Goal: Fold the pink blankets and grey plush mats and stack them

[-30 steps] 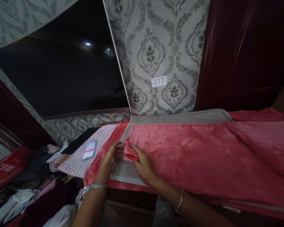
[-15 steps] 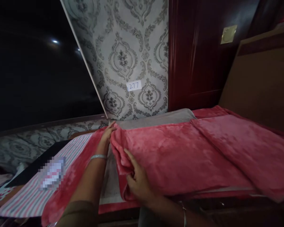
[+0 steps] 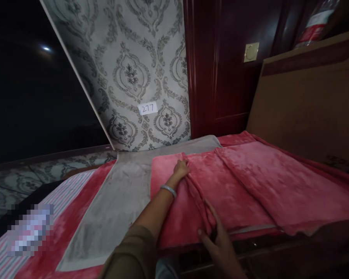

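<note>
A red-pink plush blanket (image 3: 235,197) lies in folded panels across the surface. My left hand (image 3: 182,169) is closed on the far end of its folded edge. At the near end of the same edge, my right hand (image 3: 218,236) grips the fold between thumb and fingers. The edge runs between both hands as a raised ridge. A pink panel (image 3: 168,170) lies flat left of the ridge. Beneath it spreads a grey cloth layer (image 3: 113,193), with a red border (image 3: 66,217) on its left. The right hand's fingertips are partly hidden by the fabric.
A striped cloth (image 3: 49,209) lies at the left, below a large dark screen (image 3: 40,85). At the back stands a patterned wall (image 3: 133,50) with a paper marked 277 (image 3: 148,108). A cardboard panel (image 3: 308,100) and a bottle (image 3: 315,25) are on the right.
Both hands have moved the gripped blanket edge to the right, laying it over on the red panel. More grey cloth shows at the left. The camera view has shifted to the right.
</note>
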Motion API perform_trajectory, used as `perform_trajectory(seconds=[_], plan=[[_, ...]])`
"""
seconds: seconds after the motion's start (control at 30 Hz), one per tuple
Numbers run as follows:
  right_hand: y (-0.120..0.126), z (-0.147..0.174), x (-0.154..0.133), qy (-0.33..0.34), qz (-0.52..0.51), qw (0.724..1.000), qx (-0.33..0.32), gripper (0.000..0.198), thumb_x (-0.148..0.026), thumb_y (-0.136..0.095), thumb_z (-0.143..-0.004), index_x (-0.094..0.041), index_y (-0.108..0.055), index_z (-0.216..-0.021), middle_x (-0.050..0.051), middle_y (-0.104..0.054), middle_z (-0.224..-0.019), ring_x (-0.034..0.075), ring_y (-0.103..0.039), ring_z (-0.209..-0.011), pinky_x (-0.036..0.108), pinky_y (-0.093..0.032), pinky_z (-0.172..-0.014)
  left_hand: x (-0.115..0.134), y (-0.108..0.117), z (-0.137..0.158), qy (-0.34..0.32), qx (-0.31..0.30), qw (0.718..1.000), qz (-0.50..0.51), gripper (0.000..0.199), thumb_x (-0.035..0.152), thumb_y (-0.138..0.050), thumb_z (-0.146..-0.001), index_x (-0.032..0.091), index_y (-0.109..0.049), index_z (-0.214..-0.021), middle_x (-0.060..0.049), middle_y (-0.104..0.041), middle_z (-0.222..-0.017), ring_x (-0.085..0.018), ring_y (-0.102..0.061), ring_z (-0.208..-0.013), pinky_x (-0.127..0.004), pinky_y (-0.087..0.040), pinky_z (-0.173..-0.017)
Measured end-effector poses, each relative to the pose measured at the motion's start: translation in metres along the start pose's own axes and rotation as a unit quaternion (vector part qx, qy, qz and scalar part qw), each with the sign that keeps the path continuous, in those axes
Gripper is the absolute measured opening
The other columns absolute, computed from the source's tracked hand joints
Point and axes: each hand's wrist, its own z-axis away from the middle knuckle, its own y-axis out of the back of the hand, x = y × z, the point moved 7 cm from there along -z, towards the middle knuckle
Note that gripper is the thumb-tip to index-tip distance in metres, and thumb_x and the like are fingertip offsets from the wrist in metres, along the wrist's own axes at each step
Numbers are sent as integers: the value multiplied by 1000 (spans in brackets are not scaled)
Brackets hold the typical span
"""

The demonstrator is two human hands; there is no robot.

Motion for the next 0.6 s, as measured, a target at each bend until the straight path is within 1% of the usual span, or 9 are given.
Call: perform_trajectory(seconds=[0.03, 0.1, 0.2, 0.3, 0.37, 0.43, 0.5, 0.53, 0.6], plan=[[4, 0, 6, -15, -4, 1000, 1, 76, -49, -63, -85, -21, -43, -152, 14, -49, -152, 29, -45, -141, 45, -42, -113, -3, -6, 2, 7, 0, 1000, -17, 45, 14, -74, -69, 17, -73, -113, -17, -65, -130, -32, -65, -118, -41, -48, -104], [10, -1, 10, -31, -6, 999, 3, 75, -51, -64, -83, -20, -47, -149, 13, -50, -151, 29, -46, -140, 43, -42, -113, -7, -9, 3, 12, 5, 999, -42, 46, 14, -73, -71, 17, -72, -116, -18, -63, -132, -31, -64, -119, -40, -47, -105], [17, -8, 3, -48, 0, 999, 0, 65, -51, -66, -80, -20, -60, -137, 13, -59, -142, 30, -52, -135, 44, -44, -111, 0, -1, -7, -3, 18, 998, -56, 42, 15, -69, -76, 17, -71, -117, -15, -68, -126, -26, -65, -118, -37, -47, -104], [23, -16, -9, -51, -13, 999, -7, 55, -50, -66, -78, -21, -68, -125, 12, -68, -128, 31, -61, -123, 45, -48, -106, 22, 9, -22, -36, 44, 997, -53, 43, 13, -65, -78, 14, -70, -121, -13, -69, -127, -23, -63, -120, -32, -45, -107], [32, -19, -16, -36, -20, 999, 14, 51, -49, -65, -78, -22, -69, -122, 11, -69, -125, 30, -62, -121, 43, -49, -105, 42, 7, -31, -62, 57, 995, -48, 48, 8, -62, -78, 13, -67, -126, -14, -67, -132, -22, -61, -124, -31, -42, -109], [45, -20, -19, -22, -15, 999, 45, 51, -49, -64, -79, -22, -69, -122, 11, -68, -127, 29, -62, -121, 42, -49, -105, 63, -4, -35, -86, 58, 994, -42, 53, 6, -60, -78, 13, -64, -130, -15, -63, -137, -23, -58, -128, -32, -40, -112], [58, -19, -16, -19, -2, 997, 72, 52, -49, -64, -79, -22, -68, -123, 11, -68, -127, 29, -62, -120, 41, -50, -103, 78, -24, -33, -102, 38, 993, -35, 54, 8, -62, -77, 13, -64, -131, -16, -62, -138, -24, -58, -126, -34, -42, -111], [65, -19, -12, -19, 5, 996, 84, 52, -49, -63, -79, -22, -67, -123, 11, -68, -126, 29, -63, -119, 41, -52, -101, 82, -36, -31, -106, 18, 994, -31, 53, 10, -65, -77, 13, -65, -130, -16, -63, -136, -25, -60, -123, -34, -44, -109], [77, -16, -1, -24, 17, 994, 108, 53, -50, -63, -78, -22, -67, -123, 11, -69, -124, 30, -63, -119, 42, -53, -99, 83, -61, -25, -105, -33, 994, -24, 47, 15, -71, -74, 12, -70, -121, -15, -70, -123, -25, -66, -111, -34, -48, -103]])
